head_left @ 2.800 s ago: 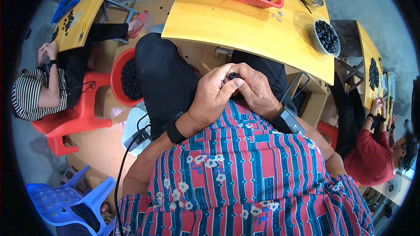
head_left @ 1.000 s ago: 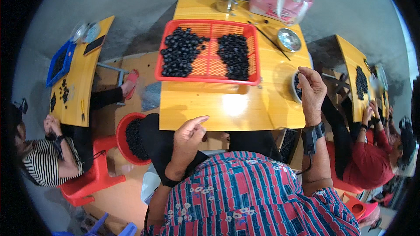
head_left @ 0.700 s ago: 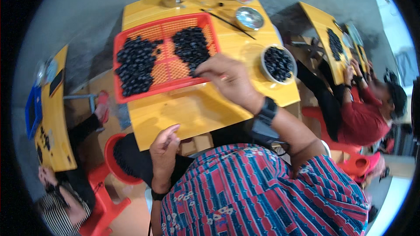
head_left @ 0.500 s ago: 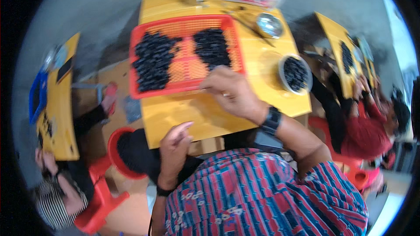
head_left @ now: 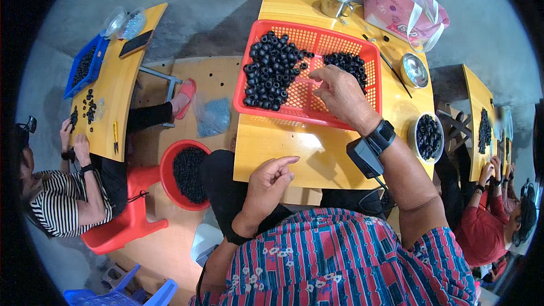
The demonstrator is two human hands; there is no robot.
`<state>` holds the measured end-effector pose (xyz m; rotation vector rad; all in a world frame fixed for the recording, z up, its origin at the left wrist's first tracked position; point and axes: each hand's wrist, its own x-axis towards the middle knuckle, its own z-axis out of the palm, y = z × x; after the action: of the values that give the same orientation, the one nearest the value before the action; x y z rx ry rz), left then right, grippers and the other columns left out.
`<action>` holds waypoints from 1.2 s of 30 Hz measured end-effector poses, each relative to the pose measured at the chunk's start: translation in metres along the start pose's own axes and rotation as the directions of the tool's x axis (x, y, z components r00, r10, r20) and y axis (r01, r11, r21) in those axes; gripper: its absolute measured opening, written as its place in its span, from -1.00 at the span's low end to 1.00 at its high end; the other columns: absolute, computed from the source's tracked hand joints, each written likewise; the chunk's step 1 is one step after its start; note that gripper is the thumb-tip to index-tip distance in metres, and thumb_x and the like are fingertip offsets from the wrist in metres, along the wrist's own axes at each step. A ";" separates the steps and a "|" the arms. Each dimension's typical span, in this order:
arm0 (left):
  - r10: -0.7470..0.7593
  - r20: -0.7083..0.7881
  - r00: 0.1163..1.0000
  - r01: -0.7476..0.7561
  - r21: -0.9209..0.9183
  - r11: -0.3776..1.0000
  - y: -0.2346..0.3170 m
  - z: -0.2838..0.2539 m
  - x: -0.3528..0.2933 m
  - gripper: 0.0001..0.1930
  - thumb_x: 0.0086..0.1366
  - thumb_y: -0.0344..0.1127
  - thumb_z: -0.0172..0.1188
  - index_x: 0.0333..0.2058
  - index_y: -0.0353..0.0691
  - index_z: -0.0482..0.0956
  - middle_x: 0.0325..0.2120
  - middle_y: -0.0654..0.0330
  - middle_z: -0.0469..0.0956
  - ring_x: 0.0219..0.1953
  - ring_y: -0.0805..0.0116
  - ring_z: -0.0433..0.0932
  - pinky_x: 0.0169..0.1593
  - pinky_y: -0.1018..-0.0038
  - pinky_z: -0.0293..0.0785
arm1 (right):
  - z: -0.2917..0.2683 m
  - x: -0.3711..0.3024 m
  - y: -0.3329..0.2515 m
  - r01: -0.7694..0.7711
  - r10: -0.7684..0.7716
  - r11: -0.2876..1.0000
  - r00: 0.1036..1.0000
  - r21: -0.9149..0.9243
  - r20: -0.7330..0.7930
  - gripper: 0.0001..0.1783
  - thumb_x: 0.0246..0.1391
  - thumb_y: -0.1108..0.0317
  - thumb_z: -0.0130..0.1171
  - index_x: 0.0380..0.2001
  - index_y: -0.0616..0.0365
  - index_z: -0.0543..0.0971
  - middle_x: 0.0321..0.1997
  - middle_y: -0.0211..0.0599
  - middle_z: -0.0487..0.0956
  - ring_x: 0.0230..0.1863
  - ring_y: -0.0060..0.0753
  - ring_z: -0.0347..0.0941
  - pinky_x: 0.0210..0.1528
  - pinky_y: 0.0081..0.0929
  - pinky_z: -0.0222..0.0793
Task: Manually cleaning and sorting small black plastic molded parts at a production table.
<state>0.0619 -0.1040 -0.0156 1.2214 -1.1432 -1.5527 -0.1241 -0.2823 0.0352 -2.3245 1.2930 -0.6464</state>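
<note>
A red plastic basket (head_left: 374,51) with an open grid floor lies on my yellow table. Small black rings or ring-shaped parts (head_left: 272,73) form a big pile in its left part, and a smaller pile (head_left: 348,63) lies at its right. My right hand (head_left: 343,93) reaches over the front rim to the gap between the piles, thumb and forefinger bent and a little apart. No part shows in it. Above the table's near left edge is my left hand (head_left: 266,187), forefinger stretched out, thumb apart, nothing visible in it.
Right of the basket stand a white bowl of black parts (head_left: 429,136), a metal bowl (head_left: 413,71) and a dark rod (head_left: 395,73). A lidded metal cup (head_left: 336,1) and pink bag (head_left: 405,11) are behind. A red tub (head_left: 184,175) sits on the floor; people work at both sides.
The view has swung, so the table now appears farther right and sharper. My right hand has gone from the basket's front rim deeper over its middle. My left hand keeps much the same pose.
</note>
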 end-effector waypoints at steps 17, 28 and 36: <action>-0.062 -0.048 0.997 0.061 -0.026 0.998 0.003 0.001 0.000 -0.68 0.16 -0.55 0.08 -0.07 -0.33 0.49 -0.52 0.40 0.27 -0.50 0.65 0.26 -0.40 0.70 0.25 | 0.022 0.055 0.032 -0.214 0.227 0.962 0.972 -0.172 0.059 -0.48 -0.20 0.45 0.23 -0.05 0.18 0.42 -0.06 0.01 0.40 -0.02 0.05 0.37 0.05 -0.23 0.30; -0.012 -0.014 1.000 0.012 -0.022 1.000 -0.006 -0.003 0.003 -0.68 0.22 -0.53 0.00 -0.02 -0.34 0.43 -0.54 0.40 0.33 -0.54 0.68 0.31 -0.46 0.73 0.30 | 0.033 0.062 0.049 -0.129 0.145 0.986 0.977 -0.106 0.154 -0.50 -0.26 0.48 0.29 -0.11 0.18 0.48 -0.13 -0.02 0.45 -0.05 0.02 0.39 0.03 -0.28 0.32; -0.018 -0.024 1.000 0.017 -0.042 0.999 -0.004 -0.003 0.003 -0.69 0.24 -0.52 0.00 -0.02 -0.35 0.43 -0.53 0.41 0.34 -0.52 0.68 0.32 -0.44 0.73 0.32 | 0.034 0.036 0.031 -0.117 0.123 0.992 0.979 -0.048 0.165 -0.57 -0.31 0.54 0.28 -0.22 0.16 0.55 -0.29 -0.11 0.54 -0.18 -0.11 0.48 -0.09 -0.34 0.39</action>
<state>0.0639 -0.1063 -0.0206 1.2227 -1.0822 -1.5635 -0.1088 -0.3250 -0.0023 -2.2557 1.3649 -0.3808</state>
